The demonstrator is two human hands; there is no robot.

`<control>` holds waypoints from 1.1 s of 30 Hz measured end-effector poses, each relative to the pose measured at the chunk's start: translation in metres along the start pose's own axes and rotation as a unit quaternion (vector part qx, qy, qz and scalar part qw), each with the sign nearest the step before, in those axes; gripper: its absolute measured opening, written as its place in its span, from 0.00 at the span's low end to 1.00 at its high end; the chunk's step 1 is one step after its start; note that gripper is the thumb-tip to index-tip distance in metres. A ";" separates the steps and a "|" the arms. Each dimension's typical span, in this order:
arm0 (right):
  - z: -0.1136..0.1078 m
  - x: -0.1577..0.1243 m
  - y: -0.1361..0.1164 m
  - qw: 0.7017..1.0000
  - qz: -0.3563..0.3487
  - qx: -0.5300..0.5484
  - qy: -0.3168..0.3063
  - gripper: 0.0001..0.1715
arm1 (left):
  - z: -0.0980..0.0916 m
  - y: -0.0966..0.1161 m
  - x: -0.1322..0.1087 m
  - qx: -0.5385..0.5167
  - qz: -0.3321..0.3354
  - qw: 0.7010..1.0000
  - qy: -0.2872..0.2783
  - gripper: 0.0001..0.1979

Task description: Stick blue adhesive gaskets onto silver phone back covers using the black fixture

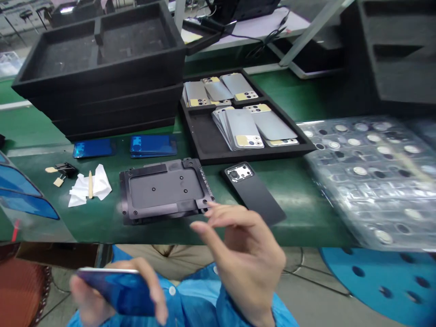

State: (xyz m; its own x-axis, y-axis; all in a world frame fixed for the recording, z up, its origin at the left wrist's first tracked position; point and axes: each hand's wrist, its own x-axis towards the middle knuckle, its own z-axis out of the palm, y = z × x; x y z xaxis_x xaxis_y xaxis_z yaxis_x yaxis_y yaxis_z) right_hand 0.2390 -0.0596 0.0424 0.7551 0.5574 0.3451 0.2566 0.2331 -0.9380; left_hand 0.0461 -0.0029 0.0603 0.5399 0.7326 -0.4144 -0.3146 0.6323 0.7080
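Observation:
My left hand (153, 290) is wrapped around a phone back cover (126, 290), held tilted below the bench edge. Its face towards me is glossy blue-purple, and a light rim runs along its top. My right hand (243, 254) hovers over the front edge of the bench, fingers bent, with a gap between thumb and index finger and nothing visible in them. Just beyond it lies a dark flat fixture (166, 188) with a recessed plate. To that hand's upper right, a black phone cover (255, 193) with a camera cutout rests on the green bench.
A black tray (204, 156) holds stacks of silver phone covers (243, 127). Stacked black trays (112, 100) stand at back left. Blue film pieces (153, 145), a white cloth (98, 181) and a black clip (68, 170) lie left. Clear plastic trays (374, 181) with round parts extend right.

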 end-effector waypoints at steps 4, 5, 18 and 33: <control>0.000 -0.014 0.009 0.994 0.072 0.013 -0.083 0.09 | 0.002 0.028 0.009 -0.068 0.000 0.997 0.035 0.30; 0.003 -0.019 0.008 0.983 0.089 0.014 -0.158 0.09 | 0.000 0.031 0.013 -0.061 -0.014 0.997 0.037 0.32; 0.028 -0.067 0.011 0.890 0.211 0.058 -0.401 0.18 | -0.011 0.039 0.036 -0.107 -0.149 0.983 -0.002 0.37; 0.035 -0.085 0.019 0.873 0.302 0.127 -0.362 0.22 | 0.002 0.046 0.036 -0.030 -0.083 0.982 0.165 0.41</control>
State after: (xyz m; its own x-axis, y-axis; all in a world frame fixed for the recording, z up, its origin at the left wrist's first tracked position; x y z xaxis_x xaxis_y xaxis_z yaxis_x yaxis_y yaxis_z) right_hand 0.1591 -0.0743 -0.0039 0.1034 0.9756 -0.1940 -0.2682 -0.1604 -0.9499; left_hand 0.0526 0.0519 0.0796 0.3080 0.6535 -0.6914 -0.2938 0.7565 0.5842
